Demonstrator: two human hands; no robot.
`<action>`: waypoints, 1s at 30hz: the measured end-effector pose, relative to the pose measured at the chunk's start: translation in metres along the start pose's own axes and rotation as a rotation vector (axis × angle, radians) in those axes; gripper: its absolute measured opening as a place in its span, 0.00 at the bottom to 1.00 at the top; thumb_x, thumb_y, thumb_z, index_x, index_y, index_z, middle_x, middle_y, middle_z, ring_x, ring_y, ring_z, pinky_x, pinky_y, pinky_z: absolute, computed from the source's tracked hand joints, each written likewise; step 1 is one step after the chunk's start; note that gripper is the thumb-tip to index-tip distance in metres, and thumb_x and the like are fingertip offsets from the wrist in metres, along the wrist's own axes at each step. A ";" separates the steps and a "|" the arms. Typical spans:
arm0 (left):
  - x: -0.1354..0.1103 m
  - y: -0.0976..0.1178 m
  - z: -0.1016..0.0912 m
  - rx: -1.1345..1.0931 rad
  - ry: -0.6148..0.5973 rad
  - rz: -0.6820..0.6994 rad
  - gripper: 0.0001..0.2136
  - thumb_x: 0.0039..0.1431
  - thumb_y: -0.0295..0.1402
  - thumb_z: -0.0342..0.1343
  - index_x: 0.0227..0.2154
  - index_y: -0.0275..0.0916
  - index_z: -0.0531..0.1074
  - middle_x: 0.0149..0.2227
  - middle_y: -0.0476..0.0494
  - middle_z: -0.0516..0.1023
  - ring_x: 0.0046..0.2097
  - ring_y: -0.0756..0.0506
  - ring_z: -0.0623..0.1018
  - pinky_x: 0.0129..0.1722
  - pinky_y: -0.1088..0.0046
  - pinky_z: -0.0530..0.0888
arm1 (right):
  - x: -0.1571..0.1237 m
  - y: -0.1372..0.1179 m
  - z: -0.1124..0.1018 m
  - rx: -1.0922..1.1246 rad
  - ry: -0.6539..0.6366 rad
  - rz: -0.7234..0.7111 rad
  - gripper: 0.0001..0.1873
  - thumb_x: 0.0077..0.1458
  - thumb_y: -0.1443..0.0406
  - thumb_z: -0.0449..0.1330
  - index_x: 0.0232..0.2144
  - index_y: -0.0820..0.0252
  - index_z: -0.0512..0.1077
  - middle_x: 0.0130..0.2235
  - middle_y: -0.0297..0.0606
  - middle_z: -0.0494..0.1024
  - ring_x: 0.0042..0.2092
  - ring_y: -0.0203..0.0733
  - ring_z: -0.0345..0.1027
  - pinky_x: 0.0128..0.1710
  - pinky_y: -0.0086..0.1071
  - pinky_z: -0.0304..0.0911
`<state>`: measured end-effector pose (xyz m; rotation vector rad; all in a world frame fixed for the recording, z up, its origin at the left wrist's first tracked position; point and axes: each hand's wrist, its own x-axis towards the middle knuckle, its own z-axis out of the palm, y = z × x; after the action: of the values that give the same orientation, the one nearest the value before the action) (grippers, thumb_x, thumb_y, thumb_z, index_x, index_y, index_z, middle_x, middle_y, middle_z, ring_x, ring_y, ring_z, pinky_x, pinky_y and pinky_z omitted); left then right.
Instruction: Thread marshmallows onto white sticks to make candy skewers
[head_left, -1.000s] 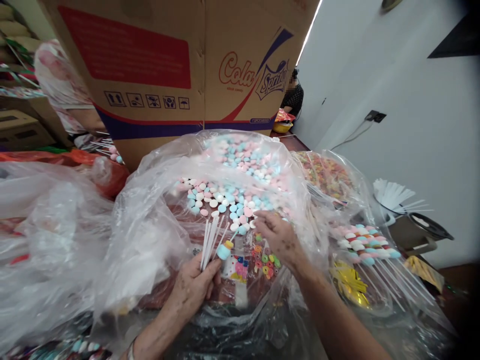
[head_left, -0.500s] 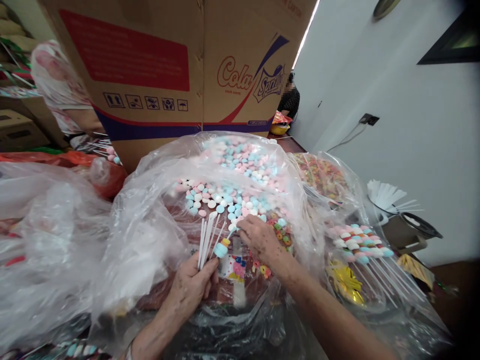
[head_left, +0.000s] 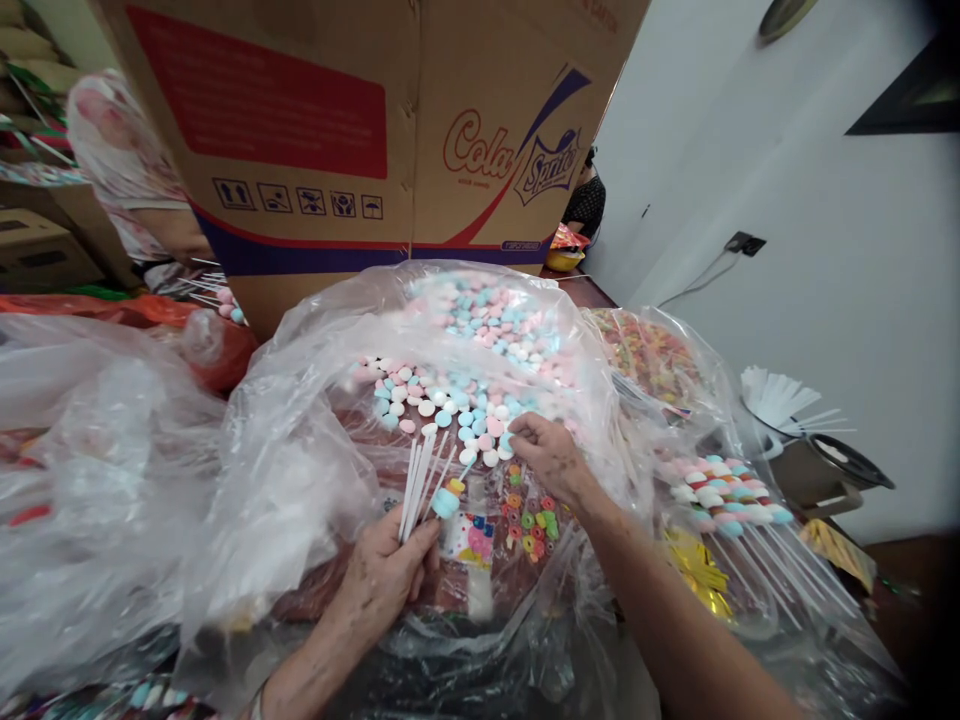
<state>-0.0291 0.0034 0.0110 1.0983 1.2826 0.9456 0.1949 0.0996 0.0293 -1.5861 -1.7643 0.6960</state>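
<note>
My left hand is closed around a bundle of white sticks that point up and away. One stick in it carries pale blue marshmallows with a small yellow piece above them. At the near edge of a loose heap of pink, white and blue marshmallows, my right hand has its fingers pinched at a blue marshmallow. The heap spills from a clear plastic bag. Colourful candy rings lie below my right hand, beside a small printed packet.
A tall cardboard carton stands behind the bag. On the right are a bag of colourful candy, finished marshmallow skewers, a gold bow and a container with white sticks. Another person's arm shows at left.
My right hand has moved from beside the loaded stick up and right to the marshmallows, uncovering the candy rings. The left hand keeps its hold on the sticks. The view has shifted slightly.
</note>
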 end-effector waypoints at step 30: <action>0.000 -0.003 0.002 -0.006 -0.001 -0.012 0.15 0.48 0.46 0.55 0.18 0.40 0.67 0.11 0.56 0.66 0.12 0.54 0.62 0.13 0.80 0.55 | -0.012 0.014 0.012 -0.513 -0.133 -0.184 0.09 0.50 0.72 0.53 0.33 0.59 0.70 0.38 0.40 0.73 0.41 0.44 0.62 0.42 0.33 0.55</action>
<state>-0.0276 0.0030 0.0083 1.0850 1.2835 0.9399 0.1953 0.0900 0.0097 -1.6932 -2.2841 0.2743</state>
